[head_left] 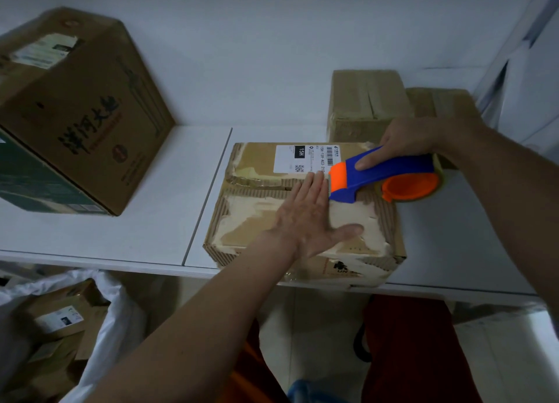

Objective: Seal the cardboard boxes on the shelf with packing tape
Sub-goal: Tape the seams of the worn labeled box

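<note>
**Tape dispenser on a worn box at the shelf edge**

On the white shelf [145,230] stand several boxes. A big box [81,112] with dark printed characters sits at the left, tilted in the view. Two small boxes [367,103] stand at the back right, close to the wall, just behind the right hand. Under the shelf, at the lower left, a white bag [112,321] holds more parcels.

The worn box [257,203] lies at the front edge of the shelf, in the middle. Its top is torn and shows old tape marks, and a white label [304,159] is on its far part. Its seam goes from left to right.

The left hand [308,218] lies flat on the box top, fingers straight and together, thumb spread wide. The right hand [408,145] grips the blue and orange dispenser [387,175]. The long axis of the dispenser follows the seam; its orange head points left and touches the left fingertips, the roll is at the right.
</note>
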### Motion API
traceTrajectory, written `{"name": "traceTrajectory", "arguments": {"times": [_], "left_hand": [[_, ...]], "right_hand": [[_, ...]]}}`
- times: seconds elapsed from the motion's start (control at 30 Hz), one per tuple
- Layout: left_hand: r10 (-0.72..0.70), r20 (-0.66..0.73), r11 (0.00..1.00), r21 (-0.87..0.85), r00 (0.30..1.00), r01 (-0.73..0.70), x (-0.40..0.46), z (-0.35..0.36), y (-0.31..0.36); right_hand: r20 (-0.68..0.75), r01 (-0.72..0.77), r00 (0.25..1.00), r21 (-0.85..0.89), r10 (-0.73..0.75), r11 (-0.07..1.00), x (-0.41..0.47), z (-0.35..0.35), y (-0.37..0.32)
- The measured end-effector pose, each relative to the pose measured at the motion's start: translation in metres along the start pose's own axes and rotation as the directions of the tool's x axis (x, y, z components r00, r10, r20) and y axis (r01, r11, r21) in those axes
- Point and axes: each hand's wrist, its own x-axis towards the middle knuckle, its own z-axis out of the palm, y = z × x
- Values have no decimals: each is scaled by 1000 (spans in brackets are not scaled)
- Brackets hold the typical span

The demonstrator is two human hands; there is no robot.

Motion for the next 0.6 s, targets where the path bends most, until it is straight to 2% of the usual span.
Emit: {"name": "traceTrajectory", "arguments": {"times": [0.37, 0.5, 0.6], "left_hand": [[-3, 59, 1000, 4, 998, 3, 2, 0, 0], [-9, 81, 1000, 11, 997, 8, 2, -2, 0], [-27, 82, 999, 27, 996, 25, 0, -7, 4]], "right_hand": [[36, 34, 999, -17, -33, 999, -4, -1, 2], [28, 3, 1000, -65, -1, 998, -14, -7, 31], [-30, -35, 999, 5, 35, 999, -19, -7, 58]]}}
